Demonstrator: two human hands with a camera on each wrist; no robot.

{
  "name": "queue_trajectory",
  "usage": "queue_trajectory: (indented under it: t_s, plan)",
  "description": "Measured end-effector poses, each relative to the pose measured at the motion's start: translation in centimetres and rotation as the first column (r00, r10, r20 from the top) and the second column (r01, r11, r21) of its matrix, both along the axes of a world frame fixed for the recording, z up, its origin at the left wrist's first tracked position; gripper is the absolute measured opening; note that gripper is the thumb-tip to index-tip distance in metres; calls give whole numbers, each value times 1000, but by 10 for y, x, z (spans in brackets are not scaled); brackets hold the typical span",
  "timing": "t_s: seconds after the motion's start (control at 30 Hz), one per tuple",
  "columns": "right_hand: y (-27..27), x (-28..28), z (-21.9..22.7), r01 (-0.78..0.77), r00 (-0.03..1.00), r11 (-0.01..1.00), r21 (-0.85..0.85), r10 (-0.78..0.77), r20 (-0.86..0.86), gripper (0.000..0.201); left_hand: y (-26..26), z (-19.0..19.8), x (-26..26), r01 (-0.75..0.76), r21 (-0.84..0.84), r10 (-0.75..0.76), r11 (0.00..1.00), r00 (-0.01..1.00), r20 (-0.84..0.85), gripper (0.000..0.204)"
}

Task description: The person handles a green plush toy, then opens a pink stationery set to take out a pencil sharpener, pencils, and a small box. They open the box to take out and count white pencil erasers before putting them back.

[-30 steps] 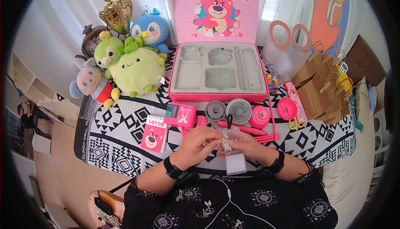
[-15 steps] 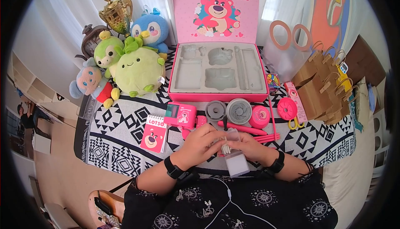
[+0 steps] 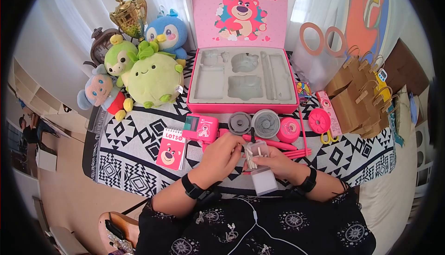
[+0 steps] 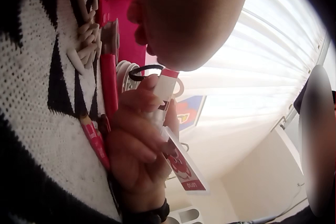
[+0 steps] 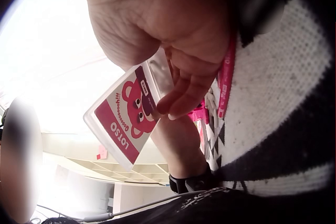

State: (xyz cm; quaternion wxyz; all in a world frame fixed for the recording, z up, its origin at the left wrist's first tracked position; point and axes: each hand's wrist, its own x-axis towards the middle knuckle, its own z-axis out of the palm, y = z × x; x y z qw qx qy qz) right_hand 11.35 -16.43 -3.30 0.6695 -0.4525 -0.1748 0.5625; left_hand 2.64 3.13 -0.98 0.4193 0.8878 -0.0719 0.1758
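Observation:
My right hand (image 3: 276,162) holds a small clear plastic box (image 3: 259,147) with its hinged lid (image 3: 265,182) hanging open toward me. Short white sticks (image 3: 251,159) stand in the box. In the right wrist view the lid's Lotso label (image 5: 128,113) shows, with fingers curled around the box. Just left of the box is my left hand (image 3: 221,157), its fingers bent and their tips near the box's far left corner. I cannot tell whether they pinch something. More white sticks (image 4: 86,45) lie in a loose pile on the cloth in the left wrist view.
Behind the hands stand a pink sharpener-like device (image 3: 201,128), grey round parts (image 3: 265,123) and a pink round case (image 3: 289,129). A Lotso notepad (image 3: 171,150) lies left. Further back are an open pink gift box (image 3: 245,108), plush toys (image 3: 155,78) and paper bags (image 3: 357,102).
My left hand was at the mouth of the clear box and has drawn back up and to the left. The right hand stays nearly in place with the box.

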Motion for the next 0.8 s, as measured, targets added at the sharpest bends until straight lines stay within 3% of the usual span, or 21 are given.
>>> queue_trajectory:
  t_s: [0.03,0.1,0.2,0.8]
  plan:
    - [0,0,1,1,1000,1000,-3,-1,-4,30,0,-2,1,0,0,0,1000,1000,0,15]
    - [0,0,-1,-4,1000,1000,0,4,-9,30,1,-8,2,33,200,-18,979,997,-76,22]
    - [0,1,-2,-6,1000,1000,8,6,-15,30,3,-11,1,62,232,-20,971,983,-182,28]
    - [1,1,-3,-11,1000,1000,13,11,7,27,2,-12,0,53,190,-18,980,983,-182,30]
